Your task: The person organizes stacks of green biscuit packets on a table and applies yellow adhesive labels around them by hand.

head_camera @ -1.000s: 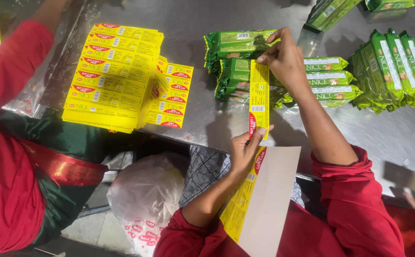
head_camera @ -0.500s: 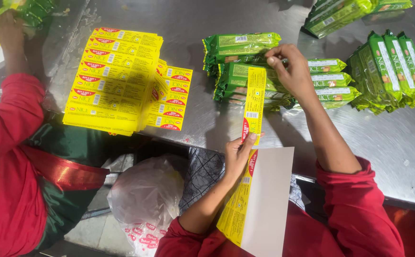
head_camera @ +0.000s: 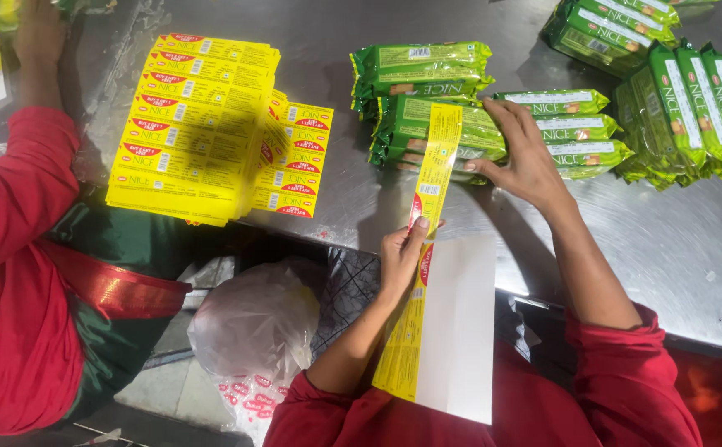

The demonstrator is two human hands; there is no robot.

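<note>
Over on the far left, a co-worker's red sleeve [head_camera: 9,207] is leaning in at the table edge, their hand [head_camera: 38,33] reaching up toward the top corner; I cannot tell what those fingers are doing. Next along, a fanned stack of yellow labels [head_camera: 195,124] is lying flat on the steel table [head_camera: 667,248], spread so each sheet can be picked off. Below the edge, a clear plastic bag [head_camera: 253,331] is sitting between the 2 people.

Moving to the middle, the left hand [head_camera: 402,257] is pinching a long yellow strip [head_camera: 434,161] between thumb and fingers, fingers closed narrow on it, and the strip is running up from a white backing sheet [head_camera: 460,331] on the lap onto the packets. Holding it low seems to be keeping it taut and straight.

On the right, the right hand [head_camera: 526,153] is resting with fingers spread fairly wide across a bundle of green biscuit packets [head_camera: 427,108], apparently steadying them under the strip. Further right, more green packets [head_camera: 688,103] are waiting in groups on the scuffed, shiny metal, under dim lighting.
</note>
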